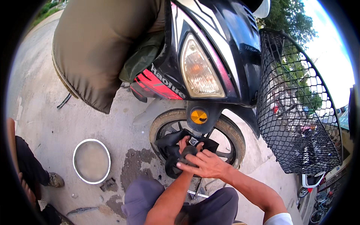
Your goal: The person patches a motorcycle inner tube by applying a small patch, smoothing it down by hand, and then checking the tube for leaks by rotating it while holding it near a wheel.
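A scooter (232, 67) stands before me, with its front wheel (235, 131) below the body and an orange round reflector (198, 115). Black rubber, looking like an inner tube (168, 140), is bunched against the wheel. My left hand (183, 144) is closed on this rubber beside a small pale patch (194, 141), partly hidden by my right hand. My right hand (204, 165) lies over it, fingers curled on a dark piece (190, 152) whose kind I cannot make out. A few metal tools (198, 194) lie below the wheel.
A basin of murky water (91, 144) sits left on stained concrete, near a wiper-like strip (81, 210). Another person's legs (30, 165) are at the far left. A brown padded cover (95, 52) hangs from the scooter; a mesh basket (296, 123) juts right. Parked bicycles (318, 204) stand behind.
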